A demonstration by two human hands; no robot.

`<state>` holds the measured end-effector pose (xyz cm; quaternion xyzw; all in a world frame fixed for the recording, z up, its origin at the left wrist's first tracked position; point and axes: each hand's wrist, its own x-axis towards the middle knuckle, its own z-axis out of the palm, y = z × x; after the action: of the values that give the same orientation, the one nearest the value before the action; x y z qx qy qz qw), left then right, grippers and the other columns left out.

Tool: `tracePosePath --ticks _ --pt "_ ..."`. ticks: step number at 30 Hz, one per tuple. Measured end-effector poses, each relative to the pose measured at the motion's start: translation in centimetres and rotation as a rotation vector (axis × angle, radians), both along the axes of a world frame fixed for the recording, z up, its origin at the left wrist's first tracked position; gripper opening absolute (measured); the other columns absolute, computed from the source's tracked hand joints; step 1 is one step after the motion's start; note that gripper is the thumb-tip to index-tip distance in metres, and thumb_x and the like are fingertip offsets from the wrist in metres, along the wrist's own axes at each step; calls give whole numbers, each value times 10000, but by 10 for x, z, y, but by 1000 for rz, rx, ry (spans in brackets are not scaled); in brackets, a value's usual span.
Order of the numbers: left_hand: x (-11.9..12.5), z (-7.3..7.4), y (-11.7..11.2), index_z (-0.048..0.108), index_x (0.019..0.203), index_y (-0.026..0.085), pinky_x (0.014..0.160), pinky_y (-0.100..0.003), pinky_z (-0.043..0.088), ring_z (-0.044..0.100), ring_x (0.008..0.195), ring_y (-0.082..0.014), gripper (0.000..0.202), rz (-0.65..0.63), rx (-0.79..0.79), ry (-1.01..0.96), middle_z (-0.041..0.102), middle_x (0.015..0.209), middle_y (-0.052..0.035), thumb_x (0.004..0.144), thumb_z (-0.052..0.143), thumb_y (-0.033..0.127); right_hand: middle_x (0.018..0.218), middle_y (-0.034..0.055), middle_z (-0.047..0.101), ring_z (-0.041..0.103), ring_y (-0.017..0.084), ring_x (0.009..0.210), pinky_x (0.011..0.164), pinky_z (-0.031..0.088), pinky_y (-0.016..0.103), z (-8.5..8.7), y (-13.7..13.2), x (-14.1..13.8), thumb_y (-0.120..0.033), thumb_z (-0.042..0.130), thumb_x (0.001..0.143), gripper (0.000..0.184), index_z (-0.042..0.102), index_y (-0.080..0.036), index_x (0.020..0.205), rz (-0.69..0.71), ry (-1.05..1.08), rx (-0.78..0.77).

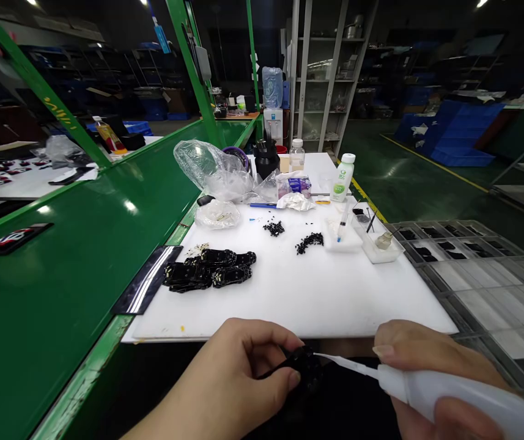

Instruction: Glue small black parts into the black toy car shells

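Your left hand point(257, 370) has its fingers clamped on a black part point(306, 368), which you hold in the air just off the near edge of the counter point(317, 293). Your right hand point(440, 351) has its fingers wrapped around a white squeeze bottle point(466, 397), its thin nozzle point(351, 365) aimed left at the black part. The tip meets the part's outline at its upper right; you cannot tell whether it actually touches.

Toward the counter's left edge lie several glossy black car-shaped pieces point(233, 277), grouped and partly stacked. Beside them, a dark glossy panel point(149, 281) overlaps that edge. Two scatterings of tiny black bits point(310, 242) lie further back, around the middle. A syringe point(343, 223) rests nearer the right edge, and beyond that edge sits a divided tray point(461, 281).
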<state>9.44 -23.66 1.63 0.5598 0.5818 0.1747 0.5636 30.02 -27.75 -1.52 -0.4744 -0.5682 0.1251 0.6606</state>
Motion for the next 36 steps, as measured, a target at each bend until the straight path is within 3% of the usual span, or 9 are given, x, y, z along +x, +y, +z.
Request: tracePosePath --ticks 5,14,21,32,36 --pt "2 1 -4 713 951 245 589 -216 502 631 665 -143 249 -24 63 82 697 750 17 708 682 288 627 14 617 649 211 714 532 457 298 17 5 -13 -475 554 927 287 696 -248 823 -6 43 19" --pt "5 8 -3 708 959 243 594 -209 518 652 681 -146 250 -49 47 61 708 751 18 715 656 265 624 1 651 651 196 662 559 464 303 7 12 4 -333 526 941 191 670 -219 892 125 -145 131" --pt "2 1 -4 705 985 251 606 -212 519 649 697 -147 264 -46 46 63 710 779 15 725 670 285 658 10 667 646 201 690 588 457 306 8 7 -8 -358 556 929 200 686 -226 854 43 -13 27" --pt "2 3 -4 717 968 252 595 -222 512 640 679 -152 254 -59 56 95 704 747 18 724 668 303 691 8 683 658 202 732 616 467 312 7 8 -4 -366 561 930 194 690 -227 886 86 -35 38" --pt "1 2 -6 716 982 256 611 -224 518 650 706 -157 260 -51 63 86 712 775 14 730 667 297 683 9 685 661 208 721 638 472 330 7 8 -4 -371 575 924 196 697 -234 857 35 -28 31"
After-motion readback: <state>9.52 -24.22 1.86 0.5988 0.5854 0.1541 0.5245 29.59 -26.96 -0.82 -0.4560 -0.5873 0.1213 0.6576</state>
